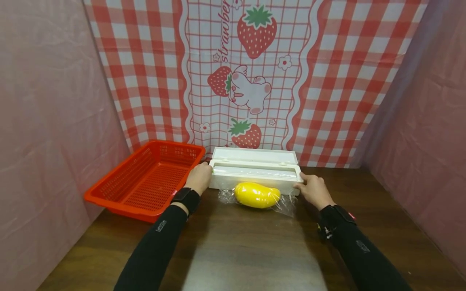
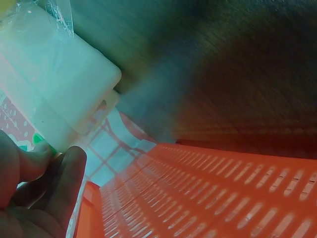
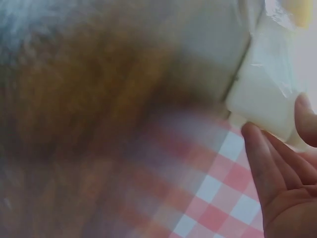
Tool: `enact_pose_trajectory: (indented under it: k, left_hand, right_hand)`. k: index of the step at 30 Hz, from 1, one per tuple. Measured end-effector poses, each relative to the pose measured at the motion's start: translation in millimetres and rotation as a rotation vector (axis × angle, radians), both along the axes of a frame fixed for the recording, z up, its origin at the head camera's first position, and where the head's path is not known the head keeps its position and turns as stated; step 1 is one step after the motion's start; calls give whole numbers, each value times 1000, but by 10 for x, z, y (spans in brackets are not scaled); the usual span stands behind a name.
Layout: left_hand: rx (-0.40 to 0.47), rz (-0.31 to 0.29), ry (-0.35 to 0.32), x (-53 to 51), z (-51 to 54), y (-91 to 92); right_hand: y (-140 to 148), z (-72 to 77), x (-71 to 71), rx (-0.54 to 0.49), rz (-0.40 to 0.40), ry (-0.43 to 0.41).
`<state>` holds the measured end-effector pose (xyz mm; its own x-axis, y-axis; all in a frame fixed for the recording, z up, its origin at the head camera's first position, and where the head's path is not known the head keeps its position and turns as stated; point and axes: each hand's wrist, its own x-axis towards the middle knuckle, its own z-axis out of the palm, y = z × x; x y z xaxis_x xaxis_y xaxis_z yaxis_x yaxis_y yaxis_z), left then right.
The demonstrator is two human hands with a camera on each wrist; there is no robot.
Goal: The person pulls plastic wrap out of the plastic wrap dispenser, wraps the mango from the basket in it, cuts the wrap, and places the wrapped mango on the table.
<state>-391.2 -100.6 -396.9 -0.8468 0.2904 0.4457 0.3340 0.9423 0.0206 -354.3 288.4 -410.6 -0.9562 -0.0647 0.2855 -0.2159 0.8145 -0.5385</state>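
Observation:
A white cling film dispenser point(image 1: 255, 184) stands at the back of the table with its lid point(image 1: 255, 154) raised. My left hand point(image 1: 199, 178) holds its left end; in the left wrist view the thumb and fingers meet at that end's corner. My right hand point(image 1: 314, 190) grips the other end, thumb on the front face and fingers along the side, as the right wrist view shows. Against the dispenser's front lies a yellow mango-shaped fruit point(image 1: 257, 195), wrapped in clear film point(image 1: 287, 205) that sticks out loosely on both sides.
An orange-red slotted plastic basket point(image 1: 109, 205) sits to the left, close by my left forearm. Brown wooden tabletop point(image 1: 251, 250) extends in front. Behind hangs a checked strawberry cloth point(image 1: 145, 72), and pink cloth walls point(image 1: 47, 133) flank both sides.

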Motion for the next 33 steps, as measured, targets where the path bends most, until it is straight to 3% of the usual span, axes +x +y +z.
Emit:
enact_pose_trajectory:
  k: [10,15,19,23,28,33]
  left_hand:
    - [15,9,-50,23,-3,17]
    - [29,20,-81,78,48,36]
    - [31,54,-123,133,104,73]
    - [-37,58,-88,171,138,133]
    - [-59,-42,-17,183,173,238]
    - [-60,-184,-33,207,202,387]
  right_hand:
    - [40,107,98,64,104,-79]
    - [69,192,164,84,143,-144]
    - [69,280,207,143,140,-230]
    - [33,383,265,201,118,-263]
    - [-95,503,318,245,108,-192]
    - [-251,570,319,239,115,-110]
